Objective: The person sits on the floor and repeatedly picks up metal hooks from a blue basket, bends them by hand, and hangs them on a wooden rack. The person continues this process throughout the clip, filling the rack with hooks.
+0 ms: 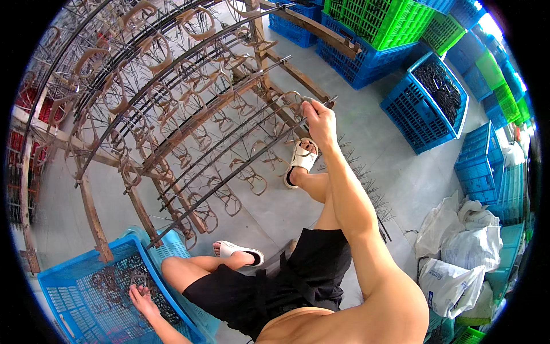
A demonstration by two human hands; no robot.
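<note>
My right hand reaches far forward, its fingers closed on a brownish spectacle frame at the right end of a dark rod on the rack. Several similar frames hang from wires along the rods of the wooden rack. At lower left my left hand is inside a blue plastic crate, with its fingers curled at a dark spectacle frame. More loose frames lie tangled in that crate around the hand. The fingertips of the left hand are small and partly hidden.
A blue crate full of dark pieces stands at right, near stacked green crates. White sacks lie at lower right. A rod with thin wires lies under my right arm. The rack's wooden legs stand beside the left crate.
</note>
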